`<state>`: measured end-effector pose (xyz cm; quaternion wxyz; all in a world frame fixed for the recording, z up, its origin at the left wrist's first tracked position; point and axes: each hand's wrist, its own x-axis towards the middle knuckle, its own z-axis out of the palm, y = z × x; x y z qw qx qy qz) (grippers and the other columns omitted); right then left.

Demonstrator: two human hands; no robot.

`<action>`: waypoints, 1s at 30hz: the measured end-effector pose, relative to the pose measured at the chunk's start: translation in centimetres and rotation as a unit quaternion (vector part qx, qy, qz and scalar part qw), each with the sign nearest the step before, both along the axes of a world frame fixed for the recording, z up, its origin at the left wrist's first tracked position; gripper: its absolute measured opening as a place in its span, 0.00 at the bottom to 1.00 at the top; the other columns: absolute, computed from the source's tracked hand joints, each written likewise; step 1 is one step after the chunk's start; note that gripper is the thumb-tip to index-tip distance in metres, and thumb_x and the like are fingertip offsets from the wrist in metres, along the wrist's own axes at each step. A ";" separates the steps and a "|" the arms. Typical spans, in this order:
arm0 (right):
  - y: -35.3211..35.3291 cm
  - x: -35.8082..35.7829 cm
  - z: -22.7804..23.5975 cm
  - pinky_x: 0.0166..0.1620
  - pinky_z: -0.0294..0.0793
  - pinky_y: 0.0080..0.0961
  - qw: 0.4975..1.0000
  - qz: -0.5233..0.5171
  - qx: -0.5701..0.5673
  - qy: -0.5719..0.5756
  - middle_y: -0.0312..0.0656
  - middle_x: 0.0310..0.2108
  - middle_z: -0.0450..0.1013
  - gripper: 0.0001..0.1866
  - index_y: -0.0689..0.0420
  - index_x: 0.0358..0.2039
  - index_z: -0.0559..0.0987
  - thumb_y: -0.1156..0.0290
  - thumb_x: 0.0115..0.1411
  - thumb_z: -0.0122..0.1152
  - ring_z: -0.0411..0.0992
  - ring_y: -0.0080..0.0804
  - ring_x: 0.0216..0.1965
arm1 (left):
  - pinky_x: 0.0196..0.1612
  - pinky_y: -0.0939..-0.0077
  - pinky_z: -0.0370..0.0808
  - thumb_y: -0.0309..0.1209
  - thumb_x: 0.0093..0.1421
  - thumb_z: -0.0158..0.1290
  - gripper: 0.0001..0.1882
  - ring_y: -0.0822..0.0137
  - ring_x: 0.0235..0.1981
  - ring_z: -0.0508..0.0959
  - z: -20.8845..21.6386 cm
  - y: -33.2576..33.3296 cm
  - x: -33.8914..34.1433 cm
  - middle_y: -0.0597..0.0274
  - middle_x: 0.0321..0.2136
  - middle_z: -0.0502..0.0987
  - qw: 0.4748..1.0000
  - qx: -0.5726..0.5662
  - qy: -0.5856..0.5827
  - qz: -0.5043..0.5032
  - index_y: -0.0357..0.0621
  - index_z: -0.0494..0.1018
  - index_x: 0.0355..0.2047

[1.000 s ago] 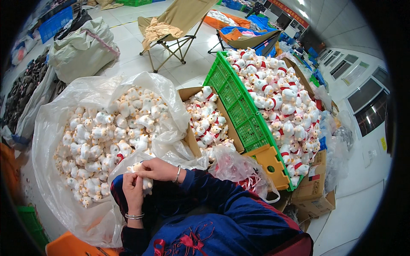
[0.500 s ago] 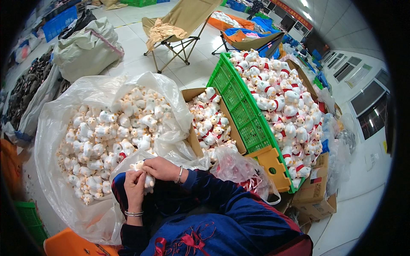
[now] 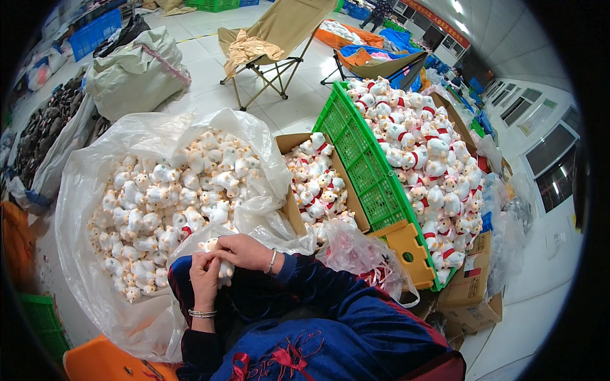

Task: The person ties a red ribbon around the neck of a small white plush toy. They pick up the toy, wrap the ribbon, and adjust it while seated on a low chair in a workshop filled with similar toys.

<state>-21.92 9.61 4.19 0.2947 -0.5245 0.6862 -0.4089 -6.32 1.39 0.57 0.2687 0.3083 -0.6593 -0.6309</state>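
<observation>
Over my lap, a small white plush toy (image 3: 225, 274) is held between my two hands. My left hand (image 3: 204, 279) is closed at the toy's near left side, its fingers pinched together. My right hand (image 3: 246, 252) wraps round the toy from the right, and its fingertips meet those of the left. Part of the toy's head shows above the fingers; its middle is hidden. Just beyond my hands, a large clear plastic bag (image 3: 75, 190) holds a heap of similar white plush toys (image 3: 162, 206), most of them without red bands.
A cardboard box (image 3: 291, 213) and a green plastic crate (image 3: 359, 162) hold plush toys with red bands. Close to my right arm lies a clear bag of red ribbons (image 3: 375, 270). A folding chair (image 3: 273, 32), a white sack (image 3: 136, 76) and an orange stool (image 3: 105, 362) stand around.
The whole view has shifted slightly. My fingertips have drawn closer together on the plush toy, which stays over my lap.
</observation>
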 end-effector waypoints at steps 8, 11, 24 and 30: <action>0.0 -2.0 -1.8 0.37 0.74 0.39 0.994 0.004 0.071 0.089 0.51 0.26 0.77 0.18 0.62 0.30 0.79 0.58 0.64 0.53 0.76 0.49 0.29 | 0.36 0.81 0.67 0.24 0.60 0.58 0.03 0.74 0.31 0.69 -1.3 0.7 -0.3 0.66 0.30 0.69 0.998 -0.029 0.027 0.043 0.37 0.79 0.33; 0.0 -2.5 -1.4 0.32 0.73 0.33 0.987 0.057 0.143 -0.036 0.43 0.22 0.77 0.17 0.59 0.27 0.81 0.58 0.62 0.56 0.75 0.35 0.25 | 0.37 0.78 0.69 0.25 0.60 0.58 0.04 0.70 0.30 0.70 -2.2 0.4 -0.1 0.63 0.27 0.70 0.996 -0.053 0.015 0.068 0.37 0.77 0.30; 1.6 -3.3 -1.5 0.30 0.63 0.11 0.911 0.066 0.185 -0.363 0.27 0.26 0.73 0.12 0.55 0.32 0.79 0.62 0.67 0.57 0.66 0.13 0.26 | 0.44 0.82 0.69 0.24 0.61 0.59 0.04 0.75 0.37 0.72 -2.2 1.1 0.9 0.65 0.35 0.73 0.987 0.127 0.080 0.059 0.39 0.79 0.36; 1.3 -3.5 -1.1 0.35 0.65 0.12 0.886 0.066 0.147 -0.435 0.30 0.29 0.76 0.10 0.58 0.35 0.82 0.64 0.65 0.60 0.69 0.14 0.31 | 0.44 0.82 0.70 0.26 0.61 0.59 0.05 0.76 0.37 0.72 -1.9 0.4 0.3 0.66 0.35 0.73 0.989 0.121 0.081 0.038 0.38 0.80 0.37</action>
